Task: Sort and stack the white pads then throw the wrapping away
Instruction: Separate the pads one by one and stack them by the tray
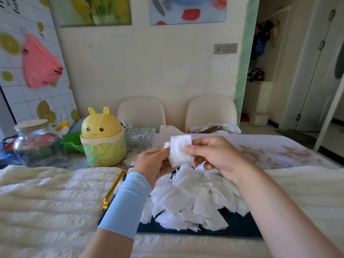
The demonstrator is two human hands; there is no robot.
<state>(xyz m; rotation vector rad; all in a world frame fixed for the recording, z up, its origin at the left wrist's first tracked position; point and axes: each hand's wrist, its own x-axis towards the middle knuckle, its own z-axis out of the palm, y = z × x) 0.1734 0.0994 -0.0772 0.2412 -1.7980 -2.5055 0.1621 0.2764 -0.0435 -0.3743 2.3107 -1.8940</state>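
Note:
A loose heap of several white pads (193,200) lies on a dark tray (240,226) with a gold handle, set on the fluffy cream cloth in front of me. Both hands are raised above the far end of the heap. My left hand (152,164), with a light blue wrist sleeve, and my right hand (214,155) together pinch a small stack of white pads (179,150), held upright between the fingertips. The right thumb presses on the front of the stack.
A yellow bunny-shaped bin (103,138) lined with a green bag stands to the left behind the tray. Beside it are a glass ashtray (140,136), a green bowl (71,141) and a glass jar (36,140). Two cream chairs (210,110) stand behind the table.

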